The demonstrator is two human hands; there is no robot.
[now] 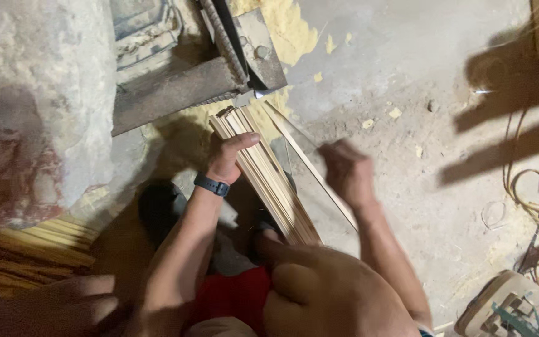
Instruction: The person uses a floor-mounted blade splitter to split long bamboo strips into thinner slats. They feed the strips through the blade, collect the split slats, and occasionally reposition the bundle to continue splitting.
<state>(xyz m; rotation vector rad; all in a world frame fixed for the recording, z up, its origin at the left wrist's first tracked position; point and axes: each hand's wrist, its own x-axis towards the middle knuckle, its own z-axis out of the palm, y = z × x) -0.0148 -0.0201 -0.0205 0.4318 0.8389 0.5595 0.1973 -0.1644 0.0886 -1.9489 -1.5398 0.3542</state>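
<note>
Pale wooden strips (269,175) (matt, smooth)

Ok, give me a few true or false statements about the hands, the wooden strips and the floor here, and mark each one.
1. The left hand grips a bundle of thin wooden strips. True.
2. The right hand holds a hammer. False: it is blurred, beside a single thin strip.
3. A dark wristband is on the left wrist. True.
4. The concrete floor is covered with water. False: it shows yellowish sawdust.
</note>
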